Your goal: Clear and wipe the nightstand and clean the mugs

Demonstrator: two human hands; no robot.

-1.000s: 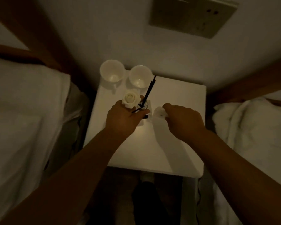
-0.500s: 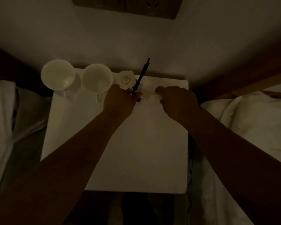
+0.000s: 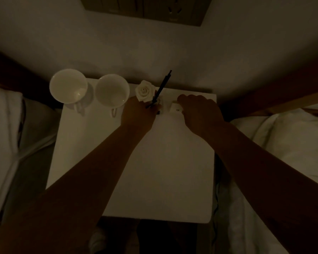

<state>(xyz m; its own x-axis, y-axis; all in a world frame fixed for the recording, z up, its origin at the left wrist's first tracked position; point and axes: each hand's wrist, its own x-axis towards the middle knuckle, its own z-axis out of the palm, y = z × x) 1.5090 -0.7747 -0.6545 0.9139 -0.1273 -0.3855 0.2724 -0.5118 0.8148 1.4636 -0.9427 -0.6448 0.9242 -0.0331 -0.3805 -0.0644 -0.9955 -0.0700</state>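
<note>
Two mugs (image 3: 68,86) (image 3: 112,90) at nightstand (image 3: 163,171) rear, unwashed by appearance; left hand (image 3: 138,114) gripping rose (image 3: 145,92) and pen (image 3: 161,88), right hand (image 3: 198,110) pinching small white object (image 3: 175,108). Clearing under way; wiping pending.

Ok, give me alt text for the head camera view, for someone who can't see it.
Dim view down onto a white nightstand between two beds: the left hand holds a small holder with a white rose and a black pen, and the right hand grips a small white object. Two white mugs stand at the back left.
</note>
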